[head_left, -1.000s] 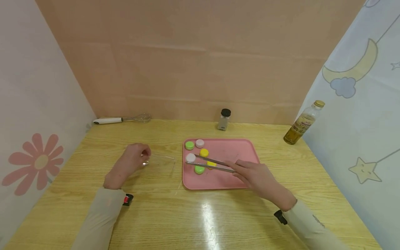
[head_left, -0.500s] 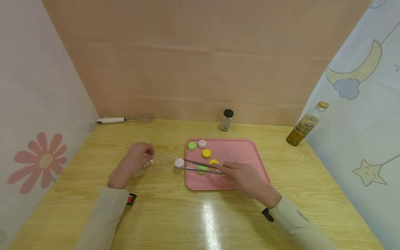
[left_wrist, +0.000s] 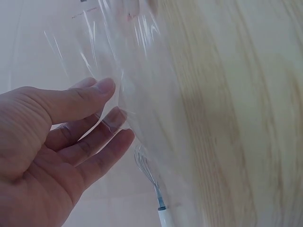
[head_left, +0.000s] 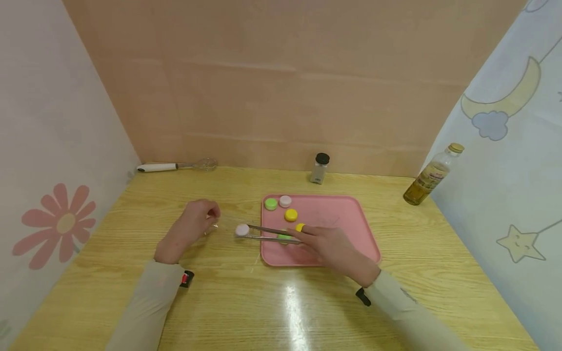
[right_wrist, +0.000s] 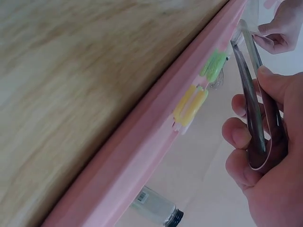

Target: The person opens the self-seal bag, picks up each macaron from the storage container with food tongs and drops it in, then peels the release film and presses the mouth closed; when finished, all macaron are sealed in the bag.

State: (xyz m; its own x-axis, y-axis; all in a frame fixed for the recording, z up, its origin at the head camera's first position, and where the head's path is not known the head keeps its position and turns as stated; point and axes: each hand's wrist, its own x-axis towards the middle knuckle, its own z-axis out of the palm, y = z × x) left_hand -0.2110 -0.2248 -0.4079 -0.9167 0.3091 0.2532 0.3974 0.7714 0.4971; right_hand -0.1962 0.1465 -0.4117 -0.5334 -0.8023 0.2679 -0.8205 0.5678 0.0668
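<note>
Pinches a clear film bag (left_wrist: 135,80) in the left hand (head_left: 197,218), with thumb and fingers clamped on the thin plastic; presumably so held to steady a very limp material. Cannot tell the state of the bag's mouth. Grips steel tongs (right_wrist: 252,109) in the right hand (head_left: 331,246), with fingers curled round both arms; probably so gripped for fine control of the squeeze. Holds a pale pink macaron (head_left: 242,230) between the tong tips, past the left edge of the pink tray (head_left: 351,234), above the worktop (head_left: 246,302) and near the film; likely so carried to spare the shell direct touch. Cannot confirm contact with the film.

Counted on the tray: by its far left corner, a green macaron (head_left: 270,204) and a second pink macaron (head_left: 285,201); nearer its middle, a yellow macaron (head_left: 291,215); beneath the tongs and hand, partly hidden, a second yellow macaron (head_left: 300,227) and a second green macaron (head_left: 284,236).

Noted along the worktop's far edge: a whisk (head_left: 158,167) towards the left corner, a black-capped jar (head_left: 319,171) midway, a bottle (head_left: 427,181) by the right corner; judged set back to avoid both arms.
</note>
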